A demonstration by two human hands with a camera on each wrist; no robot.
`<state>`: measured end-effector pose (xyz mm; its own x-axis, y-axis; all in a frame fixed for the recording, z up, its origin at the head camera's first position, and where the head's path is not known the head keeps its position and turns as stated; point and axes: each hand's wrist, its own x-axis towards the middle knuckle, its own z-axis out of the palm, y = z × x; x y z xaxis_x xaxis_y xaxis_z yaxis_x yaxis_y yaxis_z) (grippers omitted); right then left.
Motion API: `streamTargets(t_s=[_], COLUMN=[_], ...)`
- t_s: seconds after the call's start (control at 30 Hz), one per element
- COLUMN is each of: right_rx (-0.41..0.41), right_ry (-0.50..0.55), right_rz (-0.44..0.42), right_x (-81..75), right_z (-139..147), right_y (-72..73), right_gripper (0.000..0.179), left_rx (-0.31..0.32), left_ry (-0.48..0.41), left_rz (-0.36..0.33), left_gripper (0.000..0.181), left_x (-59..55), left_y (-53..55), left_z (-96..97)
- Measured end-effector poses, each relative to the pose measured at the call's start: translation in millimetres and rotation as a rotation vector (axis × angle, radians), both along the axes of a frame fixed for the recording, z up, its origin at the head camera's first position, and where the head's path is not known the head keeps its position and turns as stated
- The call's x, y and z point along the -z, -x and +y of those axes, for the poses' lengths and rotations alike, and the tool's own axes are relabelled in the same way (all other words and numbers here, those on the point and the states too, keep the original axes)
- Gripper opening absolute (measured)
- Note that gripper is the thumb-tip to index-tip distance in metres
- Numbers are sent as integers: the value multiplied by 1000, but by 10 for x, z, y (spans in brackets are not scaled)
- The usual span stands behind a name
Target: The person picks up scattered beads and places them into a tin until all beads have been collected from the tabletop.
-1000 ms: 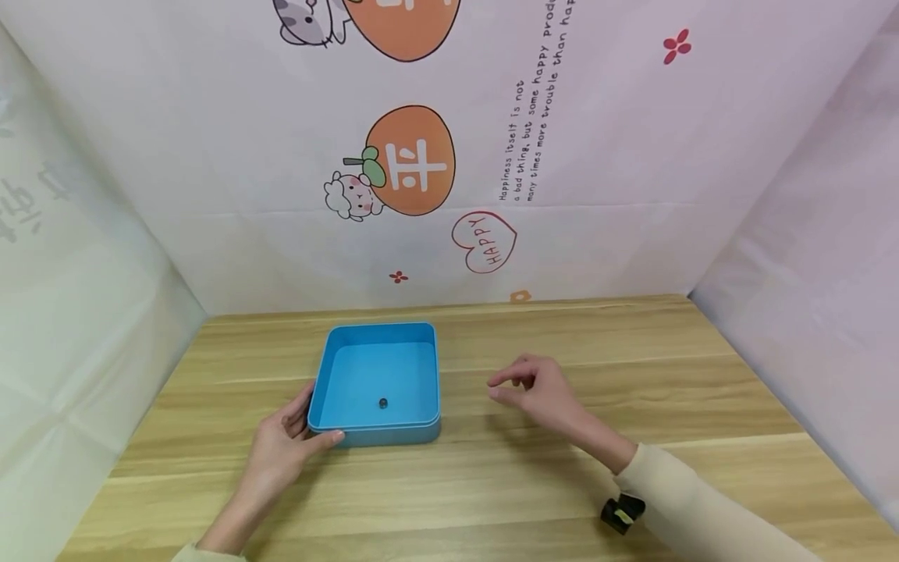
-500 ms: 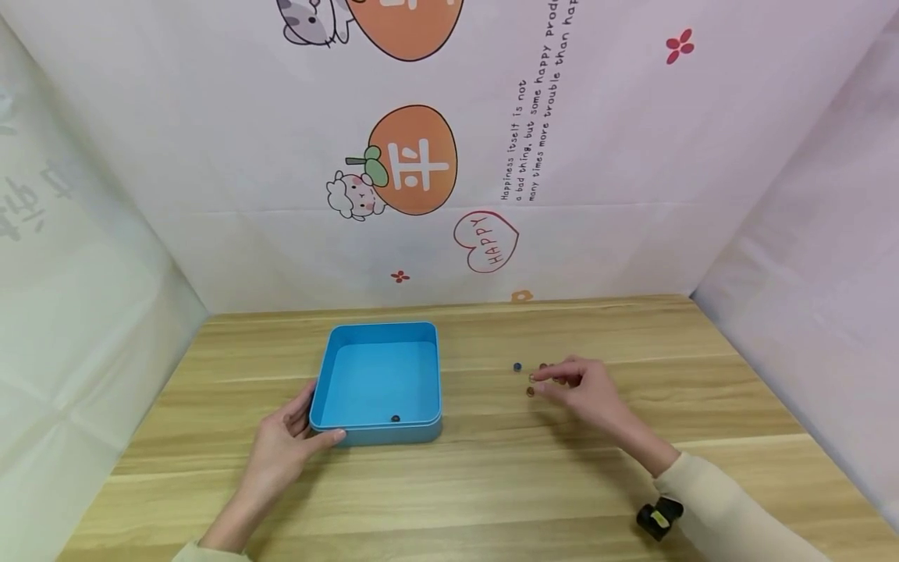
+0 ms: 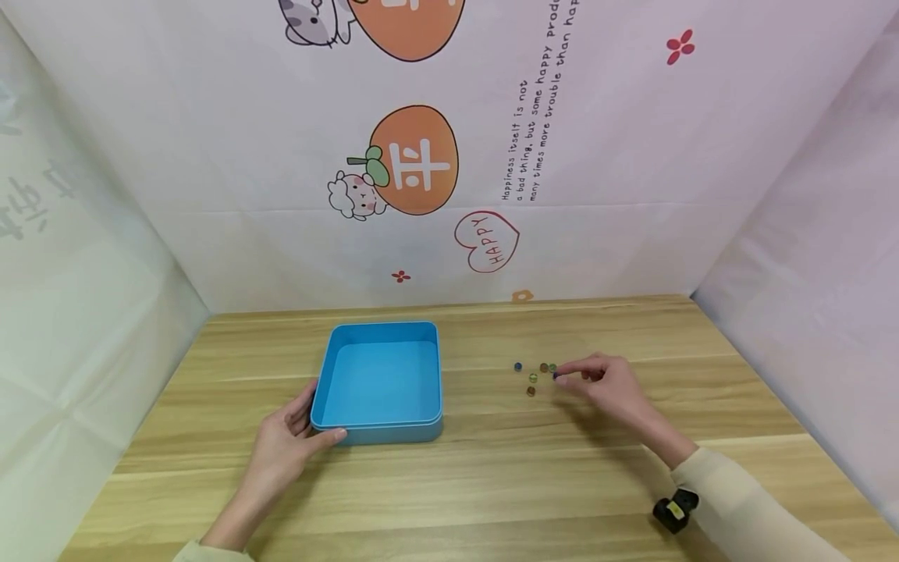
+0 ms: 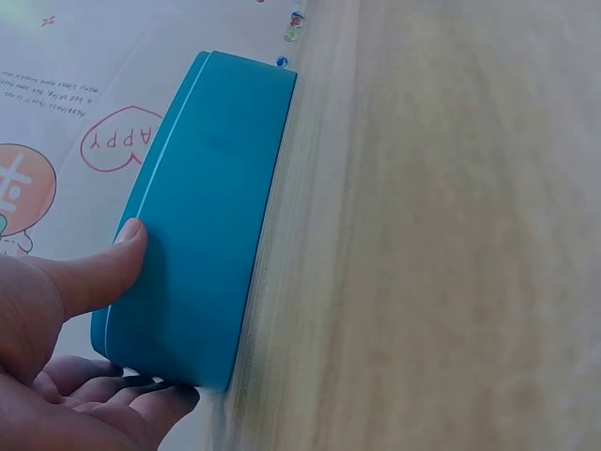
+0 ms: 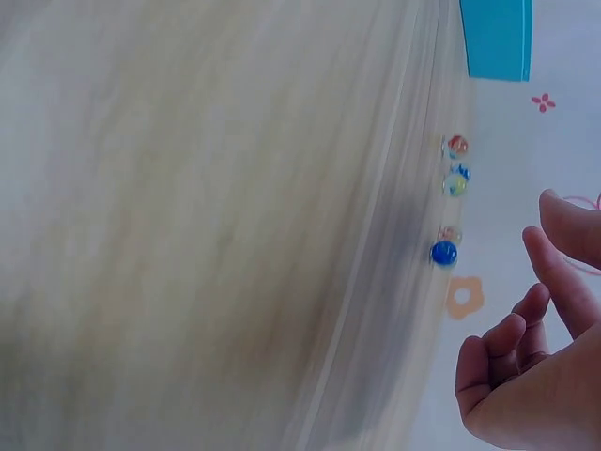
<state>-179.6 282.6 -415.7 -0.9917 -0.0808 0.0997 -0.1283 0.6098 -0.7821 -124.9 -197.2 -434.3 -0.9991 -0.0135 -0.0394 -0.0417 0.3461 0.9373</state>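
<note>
A dark blue marble (image 5: 444,254) sits on the wooden tabletop (image 3: 456,499), well to the right of the box, right by the fingertips of the right hand (image 3: 611,386). Thumb and index finger are slightly parted, the other fingers loosely curled; the right wrist view shows no marble pinched between them. Just beside lie a green marble (image 3: 552,368) and an amber marble (image 3: 544,368); a little farther left are a yellow-green marble (image 3: 533,378), a brown marble (image 3: 530,392) and a lighter blue marble (image 3: 517,367).

The right hand has moved away from the box over the last second, uncovering this cluster. The reach looks nearly complete, with nothing lifted yet.

The blue box (image 3: 393,435) has stayed put. A small dark marble seen inside it moments ago is out of sight, perhaps hidden by the near wall. The left hand (image 3: 281,446) grips the box's near left corner, thumb pressed on the near side, fingers curled around the left.
</note>
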Motion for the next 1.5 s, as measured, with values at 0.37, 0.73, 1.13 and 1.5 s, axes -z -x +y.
streamTargets(t_s=[0.37,0.73,1.13,1.5], right_rx=[22,13,2,-6], right_ry=[-17,4,-12,-47], right_rz=[-35,-61,-66,-119], right_x=[-2,14,25,42], right_z=[131,182,230,211], right_y=[37,74,159,239], right_gripper=[29,32,36,35], left_rx=[3,0,-7,-9], left_ry=[-11,-11,-14,-4], left_rz=[-2,-13,3,1], left_gripper=[95,96,96,96], left_x=[8,-4,2,9], left_y=[4,4,8,9], left_z=[-7,3,2,-3])
